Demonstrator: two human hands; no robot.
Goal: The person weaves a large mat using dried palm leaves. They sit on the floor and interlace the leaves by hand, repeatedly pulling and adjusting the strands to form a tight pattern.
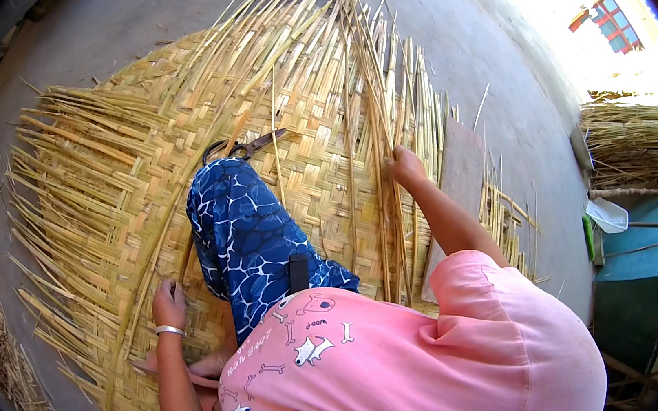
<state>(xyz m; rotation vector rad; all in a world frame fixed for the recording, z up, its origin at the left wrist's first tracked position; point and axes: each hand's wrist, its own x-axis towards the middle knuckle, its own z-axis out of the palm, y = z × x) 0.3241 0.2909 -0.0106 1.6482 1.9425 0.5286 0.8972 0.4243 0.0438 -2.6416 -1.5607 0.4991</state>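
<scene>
Several long strips [381, 117] lie right of the woven mat's [310, 117] middle, gripped in the right hand [405, 166]; toward the mat's left, the left hand [169, 304] curls, its hold unclear. Mid-mat, scissors [265, 140] could jab the knee [222, 192] if it shifts; sharp bending could crack strips.

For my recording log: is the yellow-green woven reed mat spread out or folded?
Spread out: the woven reed mat lies across the grey floor, its weave visible and loose strip ends fanning outward.
</scene>
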